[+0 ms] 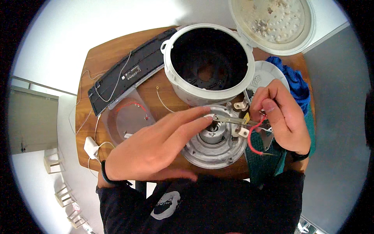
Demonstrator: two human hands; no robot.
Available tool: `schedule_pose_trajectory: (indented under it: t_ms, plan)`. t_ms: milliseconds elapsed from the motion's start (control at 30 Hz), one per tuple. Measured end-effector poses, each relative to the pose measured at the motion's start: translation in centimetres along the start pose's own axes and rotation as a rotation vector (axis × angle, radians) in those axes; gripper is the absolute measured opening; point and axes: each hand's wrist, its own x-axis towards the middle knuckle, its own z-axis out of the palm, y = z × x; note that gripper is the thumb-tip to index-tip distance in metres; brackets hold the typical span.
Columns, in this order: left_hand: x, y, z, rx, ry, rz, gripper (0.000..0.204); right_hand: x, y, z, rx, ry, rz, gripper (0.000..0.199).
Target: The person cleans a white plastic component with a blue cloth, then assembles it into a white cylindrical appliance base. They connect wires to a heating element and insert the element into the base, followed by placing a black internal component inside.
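A round metal heating plate (218,150) lies on the wooden table (97,58) just in front of me. My left hand (156,146) rests over its left side, fingertips touching a thin metal strip (228,119) that crosses the plate. My right hand (280,115) pinches the strip's right end, by a small yellow piece and a red wire (251,142) that loops down from it. A white ceramic terminal (242,132) sits under the strip. Behind the plate stands the white rice cooker body (208,58), empty and dark inside, with its lid (272,23) swung open.
A black curved panel (124,76) with white wires lies at the left. A clear plastic cover (124,117) with a red wire sits before it. A white plug (91,146) rests at the table's left edge. Blue cloth (294,80) and a teal cloth (265,165) lie at right.
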Motion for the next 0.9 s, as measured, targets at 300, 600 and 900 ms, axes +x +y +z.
schedule_pose_trajectory:
  t_ms: [300,600,900]
  plan:
    - [3.3,-0.3,-2.9,0.323,0.381,0.096,0.046,3.5,-0.6,-0.1,-0.067,0.21,-0.145,0.023]
    - [6.6,-0.9,-8.0,0.597,0.479,0.071,0.047,9.5,4.4,-0.6,-0.001,0.152,-0.202,0.019]
    - [8.6,-2.1,-8.3,0.669,0.341,0.081,0.044,9.9,6.2,-1.2,-0.376,0.082,-0.166,0.054]
